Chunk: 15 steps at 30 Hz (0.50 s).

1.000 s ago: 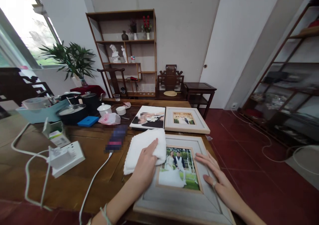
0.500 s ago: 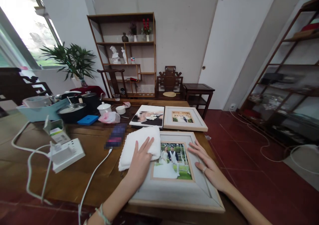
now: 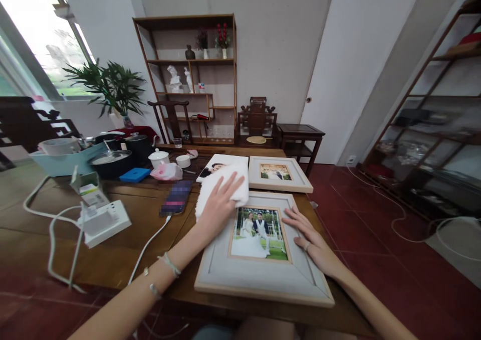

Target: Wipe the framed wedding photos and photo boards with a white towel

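A light grey picture frame (image 3: 263, 279) with a pale wood edge lies flat on the wooden table, holding a photo (image 3: 259, 232) of a couple outdoors. My left hand (image 3: 220, 202) is pressed flat, fingers spread, on a folded white towel (image 3: 206, 193). This towel covers the frame's upper left corner and part of a white-edged photo panel (image 3: 229, 160) behind it. On the frame's right side rests my right hand (image 3: 310, 239), fingers stretched out and a ring on one. A second framed photo (image 3: 276, 173) lies just behind.
Left of the towel are a phone (image 3: 176, 198) on a white cable, a power strip (image 3: 107, 224) and a small open box (image 3: 89, 189). Farther back stand a blue box (image 3: 134, 174), a lidded white cup (image 3: 158, 158), a pink-white bag (image 3: 167, 171) and a dark pan (image 3: 110, 163).
My left hand has slid the towel up and to the right, onto the photo panel and the frame's top corner. My right hand stays on the frame's right side.
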### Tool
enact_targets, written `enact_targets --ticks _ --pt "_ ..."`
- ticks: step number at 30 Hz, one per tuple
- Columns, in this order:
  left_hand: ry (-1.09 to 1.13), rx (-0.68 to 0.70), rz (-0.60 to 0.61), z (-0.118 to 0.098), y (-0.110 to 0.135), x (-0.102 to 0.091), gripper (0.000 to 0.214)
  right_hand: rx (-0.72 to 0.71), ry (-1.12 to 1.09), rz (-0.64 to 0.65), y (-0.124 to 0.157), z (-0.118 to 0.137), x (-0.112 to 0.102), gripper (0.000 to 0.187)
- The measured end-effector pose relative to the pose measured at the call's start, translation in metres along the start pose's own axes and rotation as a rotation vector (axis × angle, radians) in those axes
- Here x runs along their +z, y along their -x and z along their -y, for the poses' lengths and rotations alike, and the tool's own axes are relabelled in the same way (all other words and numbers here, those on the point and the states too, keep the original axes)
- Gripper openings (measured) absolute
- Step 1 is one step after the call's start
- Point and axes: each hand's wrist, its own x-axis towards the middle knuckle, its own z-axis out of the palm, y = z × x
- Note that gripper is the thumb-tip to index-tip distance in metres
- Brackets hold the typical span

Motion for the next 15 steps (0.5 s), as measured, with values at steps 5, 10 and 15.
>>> enact_targets --ticks 5,10,15 --pt "0.014 -0.007 0.263 -0.011 0.01 0.029 0.028 0.008 0.001 0.0 -0.001 0.0 0.0 0.045" --pt "0.091 -0.158 0.048 -0.001 0.005 0.022 0.039 0.002 0.011 -0.01 -0.001 0.002 0.0 0.05" --pt "0.059 -0.065 -0.015 0.019 -0.003 0.009 0.034 -0.02 0.008 -0.009 -0.001 0.003 -0.001 0.048"
